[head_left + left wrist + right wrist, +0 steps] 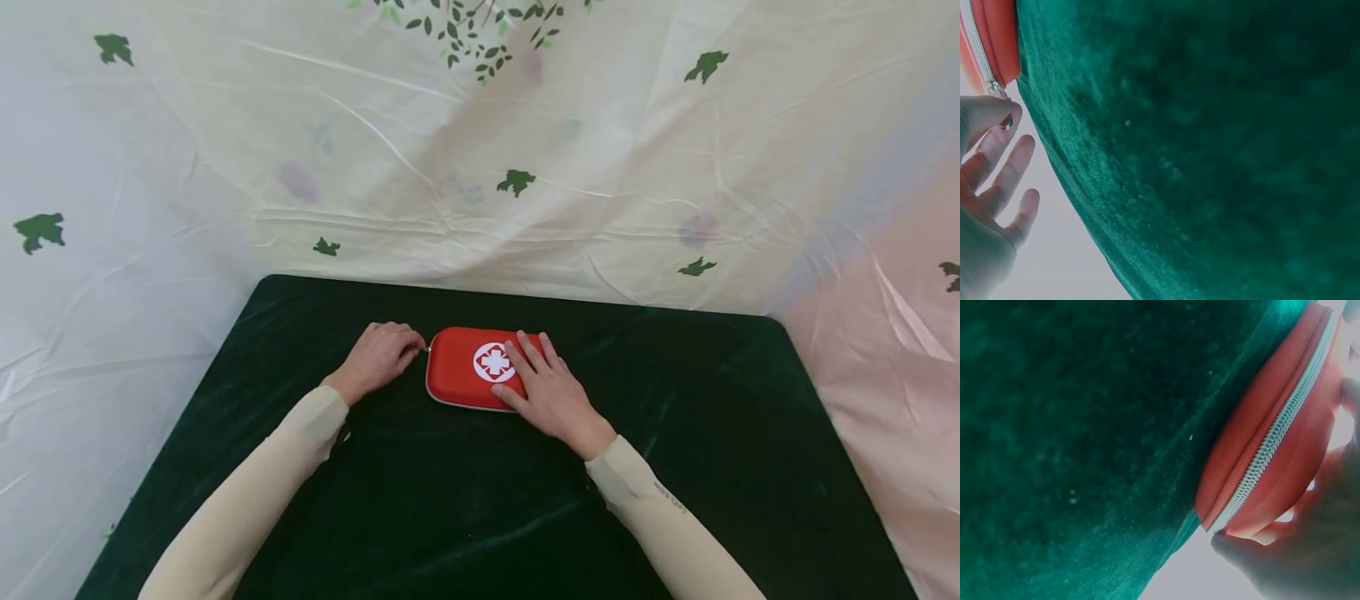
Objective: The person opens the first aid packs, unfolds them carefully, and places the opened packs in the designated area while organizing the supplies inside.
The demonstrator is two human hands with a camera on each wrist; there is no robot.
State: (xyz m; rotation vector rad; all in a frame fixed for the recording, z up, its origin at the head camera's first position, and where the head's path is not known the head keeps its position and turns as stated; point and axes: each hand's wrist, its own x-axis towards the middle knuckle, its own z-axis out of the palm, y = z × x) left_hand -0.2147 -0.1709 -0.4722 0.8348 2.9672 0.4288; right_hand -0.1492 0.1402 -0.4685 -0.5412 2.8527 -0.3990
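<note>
A red zippered first-aid case (453,367) with a white cross emblem lies flat on the dark green cloth. At its left end, my left hand (381,352) pinches the zipper pull between thumb and index finger; the metal slider (994,87) shows just past the fingertips in the left wrist view. My right hand (557,396) rests on the right part of the case with its fingers spread, covering part of the emblem. In the right wrist view the silver zipper (1266,450) runs shut along the side, with the right thumb at the case's edge.
The green velvet-like cloth (450,517) covers the whole table. Behind and on both sides hang pale fabric walls (420,142) printed with green leaves, close to the table's back edge.
</note>
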